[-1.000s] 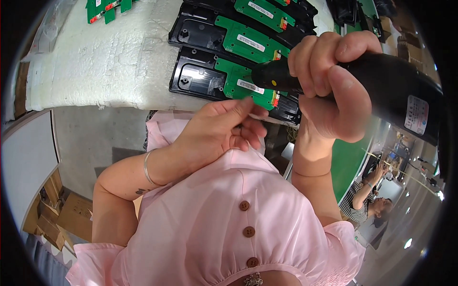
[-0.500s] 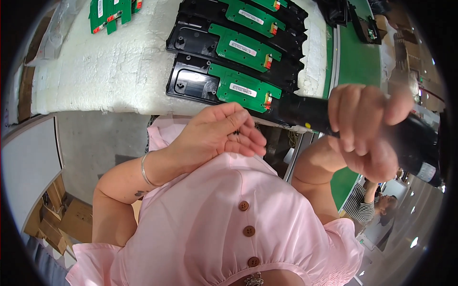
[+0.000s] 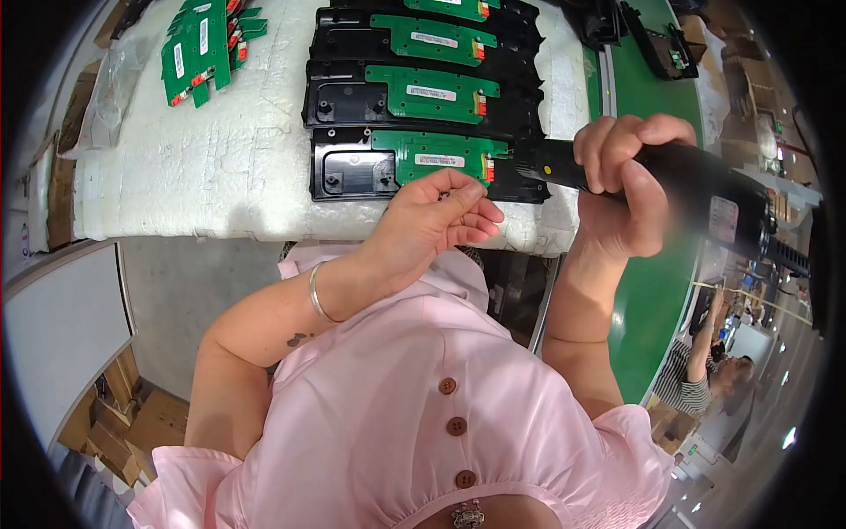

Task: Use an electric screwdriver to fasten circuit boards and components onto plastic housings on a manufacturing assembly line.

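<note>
My right hand (image 3: 627, 181) is wrapped round a black electric screwdriver (image 3: 701, 189), whose tip points left toward the nearest green circuit board (image 3: 388, 143). That board lies on a black plastic panel (image 3: 330, 163) at the table's front. Whether the screwdriver's tip touches the board cannot be made out. My left hand (image 3: 432, 216) is at the board's front edge, its thumb pressed toward curled fingers. A few tiny dark pieces, probably screws, show between those fingers. Part of the board is hidden behind my left fingertips.
Several more black panels with green boards (image 3: 441, 90) line up behind the nearest one on the white padded table (image 3: 238, 159). Loose green boards (image 3: 198, 57) are piled at the far left beside a clear plastic bag (image 3: 115, 97). At right, beyond a green surface (image 3: 639, 309), sits another person (image 3: 696, 370).
The screwdriver and my right hand have moved left and slightly up, its tip now over the nearest board's right end. My left hand has risen to the board's front edge.
</note>
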